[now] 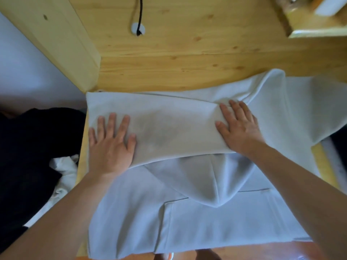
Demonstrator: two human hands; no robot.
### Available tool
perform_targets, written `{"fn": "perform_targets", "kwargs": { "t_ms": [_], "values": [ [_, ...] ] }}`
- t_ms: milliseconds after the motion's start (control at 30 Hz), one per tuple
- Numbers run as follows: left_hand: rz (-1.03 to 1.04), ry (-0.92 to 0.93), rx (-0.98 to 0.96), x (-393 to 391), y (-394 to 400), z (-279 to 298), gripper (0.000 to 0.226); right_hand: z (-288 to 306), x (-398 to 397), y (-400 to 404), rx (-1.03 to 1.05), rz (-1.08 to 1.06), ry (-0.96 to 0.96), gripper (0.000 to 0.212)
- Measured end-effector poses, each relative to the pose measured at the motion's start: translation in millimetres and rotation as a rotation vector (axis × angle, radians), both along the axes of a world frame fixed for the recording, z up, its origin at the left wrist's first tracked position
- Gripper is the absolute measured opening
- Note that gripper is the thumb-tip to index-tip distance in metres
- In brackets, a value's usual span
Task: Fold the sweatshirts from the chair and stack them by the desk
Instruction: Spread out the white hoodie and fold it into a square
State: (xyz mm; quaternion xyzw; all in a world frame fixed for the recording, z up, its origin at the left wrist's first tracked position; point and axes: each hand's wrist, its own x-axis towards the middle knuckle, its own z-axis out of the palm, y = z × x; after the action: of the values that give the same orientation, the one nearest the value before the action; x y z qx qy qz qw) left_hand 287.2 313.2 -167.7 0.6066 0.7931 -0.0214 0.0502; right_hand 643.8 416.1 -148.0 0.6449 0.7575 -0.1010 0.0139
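While the white sweatshirt (pixel 187 212) lies spread across the wooden counter (pixel 187 53), I press both palms flat on its folded-over upper part, my left hand (pixel 110 145) near the left edge, my right hand (pixel 238 128) toward the hood, fingers (pixel 112 122) straight and spread, gripping nothing. Dark clothing (pixel 33 156) lies off the counter's left side.

No readable text

No words, labels, brands or numbers can be read anywhere in the frame; the faint grey patch at the centre of the folded sweatshirt (pixel 155 132) is too blurred to tell as print; the white item at the upper right corner shows no legible marks.
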Motion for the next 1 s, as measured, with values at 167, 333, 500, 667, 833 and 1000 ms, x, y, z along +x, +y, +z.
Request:
{"fn": "perform_targets", "kwargs": {
  "t_ms": [167, 333, 500, 667, 833, 1000],
  "values": [
    [0.121, -0.132, 0.117, 72, 27, 38, 0.067, 1, 3, -1, 0.016, 0.03, 0.03, 0.074],
    [-0.401, -0.212, 0.205, 225, 70, 53, 0.063, 34, 36, -10, 0.18, -0.121, 0.57, 0.048],
    [-0.45, -0.004, 0.056, 254, 63, 10, 0.064, 120, 148, -45, 0.42, -0.471, 0.668, 0.024],
    [-0.439, 0.001, 0.083, 258, 63, 18, 0.063, 179, 269, -12, 0.401, -1.204, 1.154, 0.014],
    [-0.428, -0.016, 0.083, 261, 64, 20, 0.065, 186, 326, 33, 0.165, -1.515, 1.505, 0.043],
    [-0.434, -0.039, 0.138, 261, 65, 17, 0.063, 192, 337, 63, 0.101, -1.58, 1.508, 0.029]
  ]
}}
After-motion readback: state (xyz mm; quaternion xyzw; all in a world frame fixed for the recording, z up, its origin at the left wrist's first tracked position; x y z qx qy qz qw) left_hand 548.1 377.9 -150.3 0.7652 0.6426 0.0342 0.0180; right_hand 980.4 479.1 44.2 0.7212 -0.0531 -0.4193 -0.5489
